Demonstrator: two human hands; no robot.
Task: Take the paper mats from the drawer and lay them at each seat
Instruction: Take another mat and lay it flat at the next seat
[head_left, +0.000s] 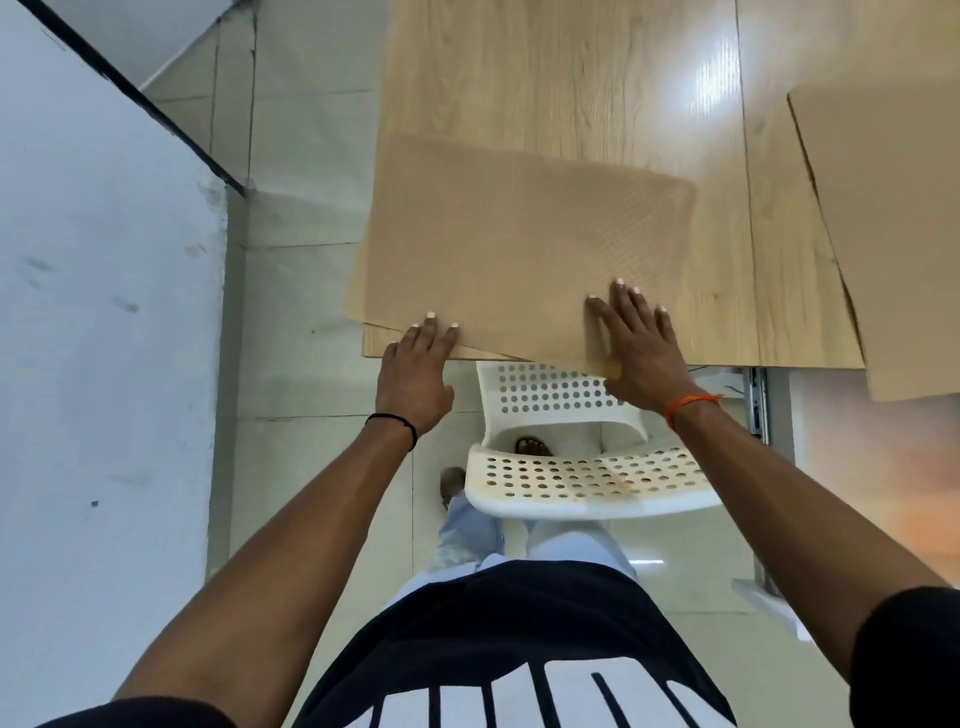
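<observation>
While the person stood behind a white perforated chair, both hands lay flat on a tan paper mat at the near edge of the pale wooden surface. The left hand rested at the mat's near left corner, its fingers straight and close together, pressing down on the paper where it met the surface's edge; it gripped nothing. The right hand lay palm-down on the mat's near right part, fingers spread apart and likewise closed on nothing. The mat sat slightly askew, with its near right corner hanging past the surface's edge above the chair back. A thin second edge showed just beneath its near left corner, though whether that was another sheet could not be told. A second tan mat lay well apart on the right side of the surface, its near end also overhanging the edge. A black band circled the left wrist and an orange one the right. A pale wall stood to the left over the tiled floor.
</observation>
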